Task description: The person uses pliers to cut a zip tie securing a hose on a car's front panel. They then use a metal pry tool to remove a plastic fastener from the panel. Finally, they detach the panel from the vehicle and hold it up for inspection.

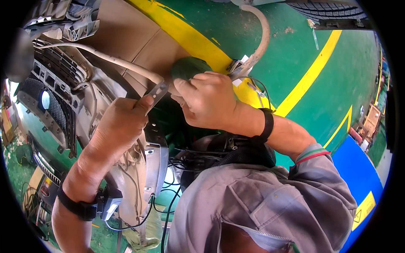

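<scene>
My left hand is closed on a flat metal strip with holes, thumb on top, beside the bent end of a pale tube. Just right of the strip, my right hand has curled fingers; what they hold is hidden. Another bent pale tube extends up behind my right hand. Below and left of my hands lies a pale panel with wiring.
Dark grille parts fill the left, beside brown cardboard on the green floor with yellow lines. A tyre is at top right, a blue board at right, dark cables below.
</scene>
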A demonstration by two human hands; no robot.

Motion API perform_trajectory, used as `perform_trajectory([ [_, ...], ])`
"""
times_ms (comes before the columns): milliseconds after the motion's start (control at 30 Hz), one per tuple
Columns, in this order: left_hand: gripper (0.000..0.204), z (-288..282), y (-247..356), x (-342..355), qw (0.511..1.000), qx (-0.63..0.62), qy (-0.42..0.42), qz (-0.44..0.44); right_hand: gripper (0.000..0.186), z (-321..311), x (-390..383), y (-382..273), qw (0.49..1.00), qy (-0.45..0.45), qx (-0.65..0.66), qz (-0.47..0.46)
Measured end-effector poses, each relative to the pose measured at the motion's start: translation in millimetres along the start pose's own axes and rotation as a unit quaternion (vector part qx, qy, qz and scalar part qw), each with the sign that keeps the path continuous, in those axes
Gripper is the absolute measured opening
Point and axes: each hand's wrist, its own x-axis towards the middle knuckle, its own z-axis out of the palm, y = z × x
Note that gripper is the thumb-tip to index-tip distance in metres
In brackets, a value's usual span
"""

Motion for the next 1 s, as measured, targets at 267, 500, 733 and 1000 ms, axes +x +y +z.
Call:
perform_trajectory([
  [267,0.051,-2.6,19.7,-8.3,0.929,-0.277,-0.029,-0.242,0.027,0.6,2.4,-0.6,1.000,0.016,0.010,0.000],
  [500,0.061,-0.4,9.0,-25.9,0.955,-0.248,0.018,-0.164,0.028,1.7,11.8,-4.1,0.996,0.068,0.052,-0.039],
  [733,0.061,-10.8,16.7,-29.2,0.930,-0.290,-0.034,-0.224,0.013,-4.1,10.5,-9.6,0.999,0.043,0.021,-0.025],
  [1000,0.057,-6.2,31.6,-40.4,0.928,-0.309,-0.052,-0.201,0.024,-1.7,12.2,-9.5,0.993,0.064,0.049,-0.082],
])
